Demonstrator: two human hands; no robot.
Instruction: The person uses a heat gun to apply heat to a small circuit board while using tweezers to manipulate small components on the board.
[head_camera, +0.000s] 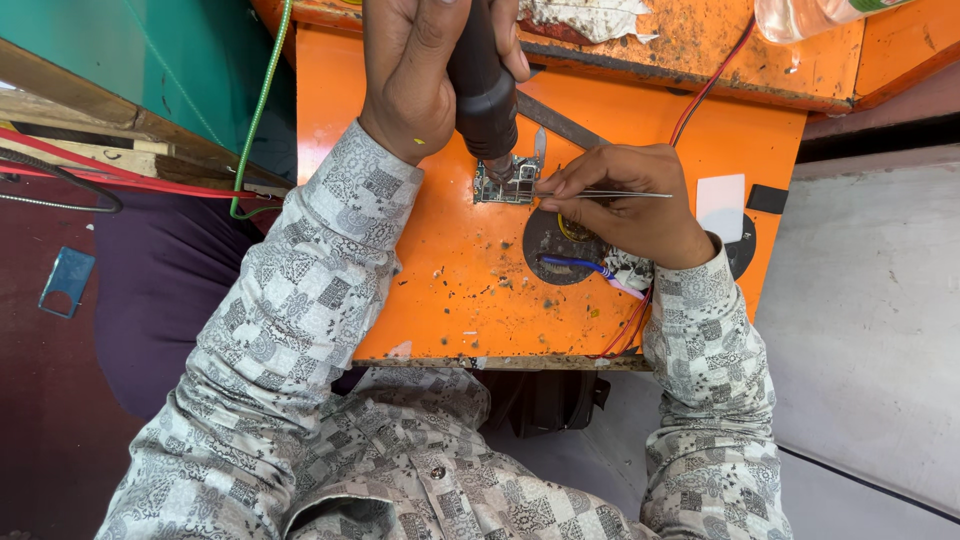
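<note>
A small circuit board (507, 185) lies on the orange work surface (450, 290). My left hand (415, 75) grips a thick black handheld tool (485, 85) and holds it upright, its metal tip right over the board. My right hand (630, 200) pinches thin metal tweezers (610, 194), whose points reach left to the board's right edge. Both patterned grey sleeves come up from the bottom of the view.
A dark round opening (560, 250) with blue and white wires lies under my right wrist. A white card (721, 205) and a small black square (767, 198) lie further right. Red wires (700, 100), a green cable (262, 100), a plastic bottle (810, 15) and a blue piece (68, 280) surround the surface.
</note>
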